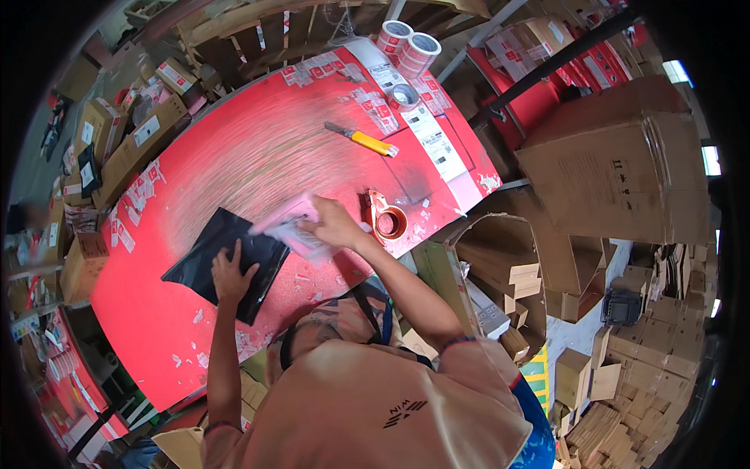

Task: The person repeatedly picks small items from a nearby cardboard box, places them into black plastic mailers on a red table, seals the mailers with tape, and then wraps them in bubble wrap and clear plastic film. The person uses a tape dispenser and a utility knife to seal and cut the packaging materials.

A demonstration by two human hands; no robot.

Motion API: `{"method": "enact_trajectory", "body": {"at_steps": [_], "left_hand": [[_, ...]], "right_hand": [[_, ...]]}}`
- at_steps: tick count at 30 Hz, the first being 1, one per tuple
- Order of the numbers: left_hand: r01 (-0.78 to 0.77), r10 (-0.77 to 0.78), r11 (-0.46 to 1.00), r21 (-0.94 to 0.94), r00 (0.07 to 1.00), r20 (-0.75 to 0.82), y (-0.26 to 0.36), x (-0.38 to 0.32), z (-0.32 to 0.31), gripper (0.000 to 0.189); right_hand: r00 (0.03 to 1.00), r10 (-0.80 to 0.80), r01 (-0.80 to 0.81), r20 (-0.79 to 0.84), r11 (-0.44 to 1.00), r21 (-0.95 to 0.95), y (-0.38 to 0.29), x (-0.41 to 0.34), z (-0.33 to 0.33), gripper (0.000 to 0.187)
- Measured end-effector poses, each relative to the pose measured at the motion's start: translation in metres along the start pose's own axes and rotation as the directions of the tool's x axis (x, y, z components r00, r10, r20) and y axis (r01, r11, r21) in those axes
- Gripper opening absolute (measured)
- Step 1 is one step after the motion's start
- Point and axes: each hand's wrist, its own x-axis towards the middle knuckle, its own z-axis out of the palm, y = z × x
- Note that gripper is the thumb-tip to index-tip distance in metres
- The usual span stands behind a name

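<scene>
A black plastic mailing bag (pixel 237 252) lies at an angle near the front of the red tabletop. My left hand (pixel 230 277) rests on it with the fingers spread, pressing on its upper face. My right hand (pixel 335 223) grips a pink and white packet (pixel 290 225), blurred by motion, held over the bag's right corner. The packet's contents cannot be made out. To the right of that hand stands a red tape dispenser (pixel 387 220) with a roll in it. Farther back lies a yellow utility knife (pixel 366 140), its blade end pointing left.
A strip of printed labels (pixel 433 140) runs along the table's right side, with a tape roll (pixel 404 97) on it. Tape rolls (pixel 419 54) stand at the back corner. Open cardboard boxes (pixel 498 252) crowd the right. Parcels (pixel 143 140) are piled beyond the left edge.
</scene>
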Motion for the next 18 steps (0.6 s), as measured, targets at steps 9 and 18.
{"method": "enact_trajectory", "body": {"at_steps": [9, 18], "left_hand": [[-0.344, 0.264, 0.892, -0.294, 0.924, -0.278, -0.005, -0.006, 0.042, 0.060], [-0.328, 0.148, 0.847, -0.419, 0.902, -0.406, -0.009, -0.014, 0.055, 0.020]], "right_hand": [[0.949, 0.314, -0.314, 0.043, 0.914, 0.256, 0.028, -0.051, 0.096, 0.052], [0.887, 0.398, -0.327, -0.234, 0.900, 0.289, 0.041, -0.095, 0.080, 0.032]]}}
